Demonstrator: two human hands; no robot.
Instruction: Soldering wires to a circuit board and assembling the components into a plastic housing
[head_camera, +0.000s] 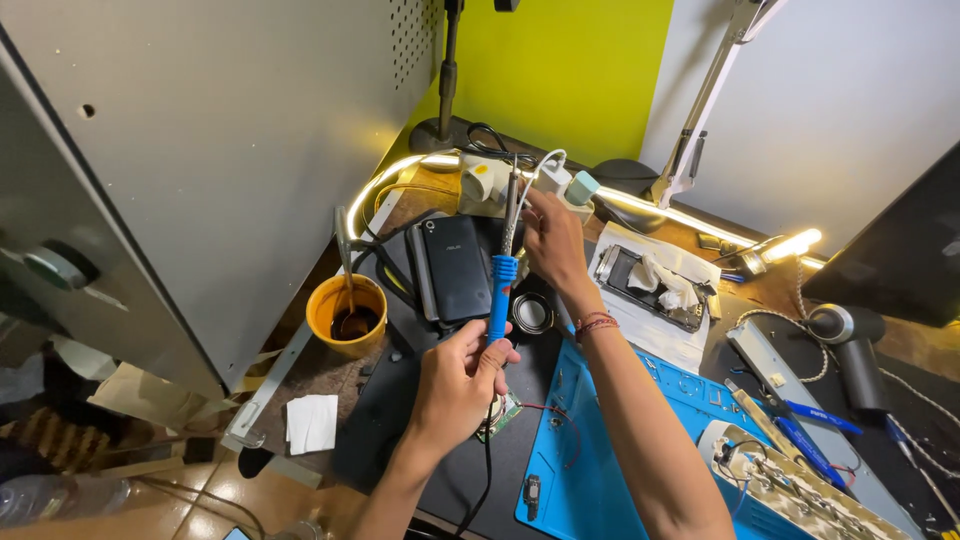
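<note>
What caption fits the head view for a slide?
Left hand grips a blue-handled soldering iron upright while right hand touches its tip.

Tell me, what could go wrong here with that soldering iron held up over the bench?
The right hand pinches the metal end of the soldering iron; if it is hot, it could burn the fingers. Its cord hangs below the left hand and might snag the small circuit board. The black phone stands close behind.

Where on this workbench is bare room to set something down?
Free: blue mat between the right hand forearm and the circuit strip; dark surface beside the white cloth. Crowded: around the phone, the soldering iron in the left hand.
</note>
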